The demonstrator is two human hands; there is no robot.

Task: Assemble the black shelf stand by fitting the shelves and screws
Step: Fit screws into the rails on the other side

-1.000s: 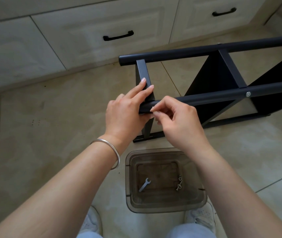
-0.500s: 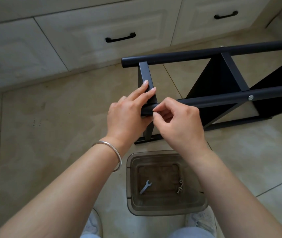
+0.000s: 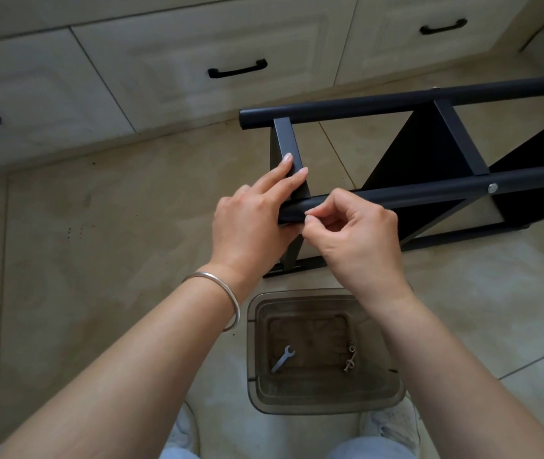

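Black metal shelf stand (image 3: 429, 167) lies on its side on the tiled floor at 1 o'clock. Stiff, prob light, smooth tubes so kinda slippery. Left hand (image 3: 250, 223) braces the crossbar w/ straight fingers; right hand (image 3: 353, 236) pinches something tiny, likely a screw, at the near tube end. Grab the tubes, not panels.

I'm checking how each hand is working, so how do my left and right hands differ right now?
The left hand lies with straight fingers pressed on the flat crossbar; the right hand is curled, its fingertips pinching at the near tube. The left wrist wears a bangle; the right is bare. Both meet at the same joint.
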